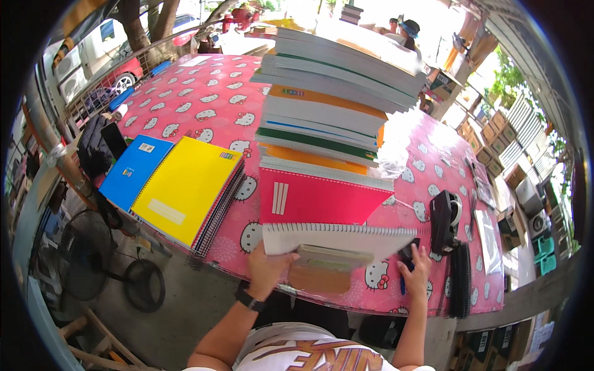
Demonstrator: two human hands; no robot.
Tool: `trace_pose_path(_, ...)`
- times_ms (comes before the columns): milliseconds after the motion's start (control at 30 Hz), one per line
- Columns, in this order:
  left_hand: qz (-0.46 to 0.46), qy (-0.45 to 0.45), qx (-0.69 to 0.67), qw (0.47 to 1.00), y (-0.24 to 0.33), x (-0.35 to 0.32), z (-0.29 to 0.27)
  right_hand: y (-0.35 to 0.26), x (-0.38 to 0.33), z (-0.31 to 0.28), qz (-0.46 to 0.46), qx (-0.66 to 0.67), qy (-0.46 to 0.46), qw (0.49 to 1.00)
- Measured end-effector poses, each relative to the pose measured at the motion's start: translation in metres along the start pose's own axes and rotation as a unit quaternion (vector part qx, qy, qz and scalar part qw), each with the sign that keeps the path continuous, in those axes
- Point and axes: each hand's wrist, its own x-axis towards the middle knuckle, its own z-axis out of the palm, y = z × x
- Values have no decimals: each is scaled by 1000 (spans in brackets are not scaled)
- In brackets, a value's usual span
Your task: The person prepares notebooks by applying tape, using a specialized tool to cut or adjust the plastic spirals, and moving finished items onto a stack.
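My left hand (267,272) grips the left end of a white spiral-bound notebook (337,235) at the table's near edge, its fingers closed on it. A coil runs along the notebook's far edge. Just below it are a grey-green pad or block (337,256) and a brown board (318,279); how they join the notebook I cannot tell. To the right, my right hand (419,273) is closed around a small black tool (408,250), mostly covered by the fingers. A thin blue piece shows below it. Behind the notebook a pink notebook (318,195) lies at the base of a tall notebook stack (328,117).
Yellow (192,185) and blue notebooks (136,170) lie at the left. A black tape dispenser (442,222) and a bunch of black coils (460,278) are at the right on the pink cloth (235,80). A fan (86,260) stands left of the table. Another person (408,31) is far back.
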Motion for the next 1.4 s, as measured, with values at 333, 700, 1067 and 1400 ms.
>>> trace_pose_path(333,158,78,45,983,49,8,31,-1,-64,-30,124,-82,-55,987)
trace_pose_path(700,172,24,13,985,76,38,16,-57,-73,-60,172,808,-93,556)
trace_pose_path(1067,41,-54,-2,998,83,39,-2,-248,-41,-50,-178,368,-143,901)
trace_pose_path(1400,260,-4,128,957,73,33,5,-264,-34,-56,-158,315,-116,929)
